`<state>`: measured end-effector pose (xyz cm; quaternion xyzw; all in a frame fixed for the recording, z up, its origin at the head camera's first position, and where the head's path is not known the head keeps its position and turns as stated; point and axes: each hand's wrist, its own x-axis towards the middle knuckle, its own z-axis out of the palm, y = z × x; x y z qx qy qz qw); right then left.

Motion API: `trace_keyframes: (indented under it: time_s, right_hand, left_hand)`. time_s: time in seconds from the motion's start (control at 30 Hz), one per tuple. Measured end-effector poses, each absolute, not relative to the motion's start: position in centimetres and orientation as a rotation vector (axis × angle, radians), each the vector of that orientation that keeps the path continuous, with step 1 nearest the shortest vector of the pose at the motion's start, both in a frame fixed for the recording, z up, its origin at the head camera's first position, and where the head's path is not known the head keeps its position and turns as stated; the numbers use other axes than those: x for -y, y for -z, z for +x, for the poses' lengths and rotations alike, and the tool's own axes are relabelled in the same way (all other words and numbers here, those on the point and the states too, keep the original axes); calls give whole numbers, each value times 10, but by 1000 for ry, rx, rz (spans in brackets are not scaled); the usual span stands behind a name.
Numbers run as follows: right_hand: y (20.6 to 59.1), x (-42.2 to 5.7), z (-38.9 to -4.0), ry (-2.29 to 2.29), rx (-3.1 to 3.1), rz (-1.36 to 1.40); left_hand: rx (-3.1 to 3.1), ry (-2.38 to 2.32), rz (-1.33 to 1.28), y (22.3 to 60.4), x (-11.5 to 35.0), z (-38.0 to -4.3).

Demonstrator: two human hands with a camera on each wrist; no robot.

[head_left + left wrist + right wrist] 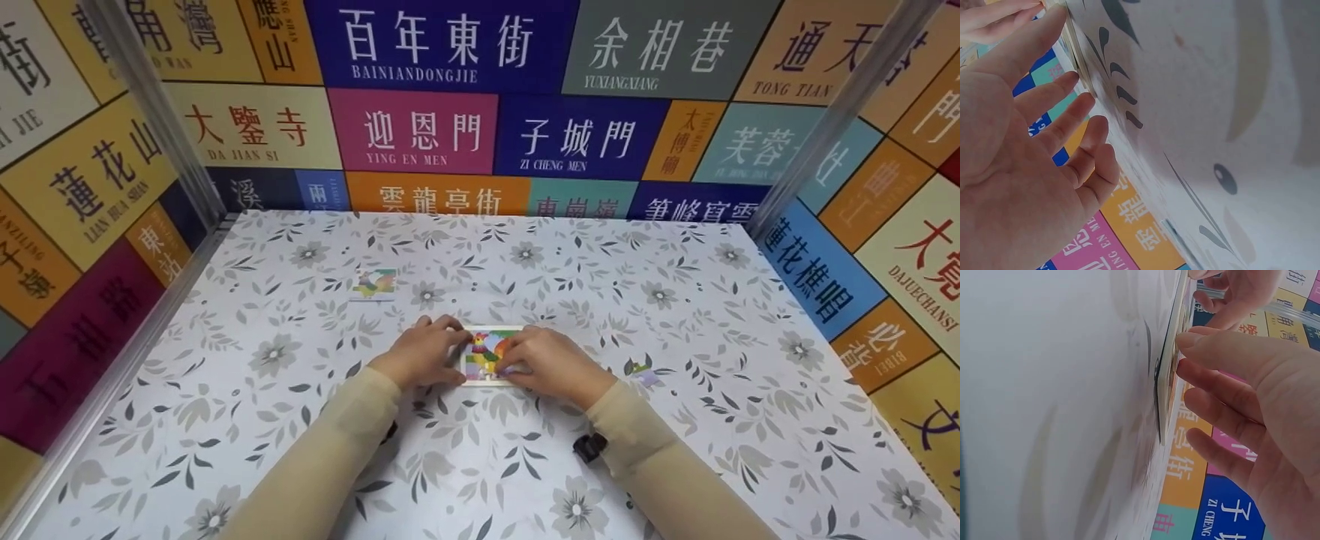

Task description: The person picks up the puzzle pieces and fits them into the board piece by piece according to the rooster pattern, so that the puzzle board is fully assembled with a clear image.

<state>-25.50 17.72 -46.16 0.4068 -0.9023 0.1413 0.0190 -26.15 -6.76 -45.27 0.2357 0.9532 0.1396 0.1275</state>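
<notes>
A small framed jigsaw puzzle [480, 358] with a bright rooster picture lies flat on the table between both hands. My left hand [426, 351] grips its left end, fingers at the far corner and thumb at the near one. In the left wrist view, that thumb and the fingertips [1088, 101] meet the board's pale edge. Over the right part of the picture, my right hand [551, 360] pinches a puzzle piece with thumb and fingers, low against the board. The hand hides most of that piece. From the side, the board [1167, 377] shows as a thin slab under the right fingertips.
One loose puzzle piece [373, 285] lies farther back on the left. Another piece [643, 371], green and lilac, sits just right of the right wrist. A floral cloth [480, 465] covers the table, with colourful sign panels [412, 131] behind and at the sides.
</notes>
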Motion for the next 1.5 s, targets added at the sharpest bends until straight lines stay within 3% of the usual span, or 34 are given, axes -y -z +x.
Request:
trace_keyframes:
  time_s: [0.93, 1.5]
  right_hand:
    - [464, -175, -256, -443, 2732, 1347]
    - [463, -199, -243, -487, 2814, 1089]
  left_hand:
    - [-2770, -402, 700, 454, 68, -262]
    - [-2775, -422, 717, 453, 69, -260]
